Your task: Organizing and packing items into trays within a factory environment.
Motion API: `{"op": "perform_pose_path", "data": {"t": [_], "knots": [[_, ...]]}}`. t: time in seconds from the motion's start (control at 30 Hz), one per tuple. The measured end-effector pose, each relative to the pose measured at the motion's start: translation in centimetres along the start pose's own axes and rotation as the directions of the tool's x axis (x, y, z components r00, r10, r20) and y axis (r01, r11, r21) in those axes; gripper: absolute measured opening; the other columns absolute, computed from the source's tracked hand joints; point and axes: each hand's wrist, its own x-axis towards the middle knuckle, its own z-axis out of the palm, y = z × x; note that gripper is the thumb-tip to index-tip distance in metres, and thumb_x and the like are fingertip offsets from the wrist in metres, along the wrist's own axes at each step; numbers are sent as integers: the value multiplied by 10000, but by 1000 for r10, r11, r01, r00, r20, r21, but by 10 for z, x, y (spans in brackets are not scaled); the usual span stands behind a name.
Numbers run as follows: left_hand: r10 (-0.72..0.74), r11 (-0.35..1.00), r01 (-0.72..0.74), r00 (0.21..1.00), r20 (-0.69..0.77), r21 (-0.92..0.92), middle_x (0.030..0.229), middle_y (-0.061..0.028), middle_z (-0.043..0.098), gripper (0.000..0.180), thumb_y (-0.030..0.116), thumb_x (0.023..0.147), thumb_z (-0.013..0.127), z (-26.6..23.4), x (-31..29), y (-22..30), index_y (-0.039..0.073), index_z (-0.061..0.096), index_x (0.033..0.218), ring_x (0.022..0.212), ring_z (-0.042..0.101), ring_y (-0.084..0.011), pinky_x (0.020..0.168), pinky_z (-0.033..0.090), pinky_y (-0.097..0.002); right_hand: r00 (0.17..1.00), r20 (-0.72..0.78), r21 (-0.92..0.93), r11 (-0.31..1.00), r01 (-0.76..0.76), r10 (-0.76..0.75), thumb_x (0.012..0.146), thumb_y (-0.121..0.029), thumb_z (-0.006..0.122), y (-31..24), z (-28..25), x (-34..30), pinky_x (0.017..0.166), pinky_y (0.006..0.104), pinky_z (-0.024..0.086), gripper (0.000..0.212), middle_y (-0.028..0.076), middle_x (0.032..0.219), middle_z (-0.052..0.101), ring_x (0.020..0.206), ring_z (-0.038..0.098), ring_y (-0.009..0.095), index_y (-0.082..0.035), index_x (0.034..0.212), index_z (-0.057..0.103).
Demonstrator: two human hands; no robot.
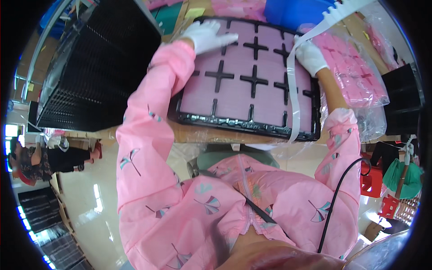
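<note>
A black plastic tray (234,123) lies in front of me, with black cross-shaped ribs and pink-lilac flat pieces (236,60) in its sections. My left hand (207,37), in a white glove, rests over the tray's far left corner with its fingers stretched out and nothing in them. At the far right edge, my right hand (310,56), also gloved, has its fingers closed on a long white plastic strip (292,85). The strip runs down across the tray's right side to the near edge. Its toothed upper end sticks out toward the upper right.
Tall stacked black trays (103,67) stand at the left. Pink pieces in a clear plastic bag (355,72) lie to the right, near more black trays (402,99). A blue bin (292,15) is behind. Another person (49,157) sits at far left; red stools (371,180) are at right.
</note>
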Motion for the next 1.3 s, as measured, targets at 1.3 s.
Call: {"op": "perform_pose_path", "data": {"t": [1.3], "knots": [[182, 983, -183, 980, 79, 11, 1312, -249, 454, 942, 675, 715, 546, -45, -218, 76, -77, 437, 1273, 1255, 416, -331, 1097, 243, -400, 891, 122, -20, 897, 443, -437, 787, -142, 588, -74, -53, -197, 998, 463, 361, 398, 234, 1253, 503, 1184, 447, 402, 39, 1136, 530]]}}
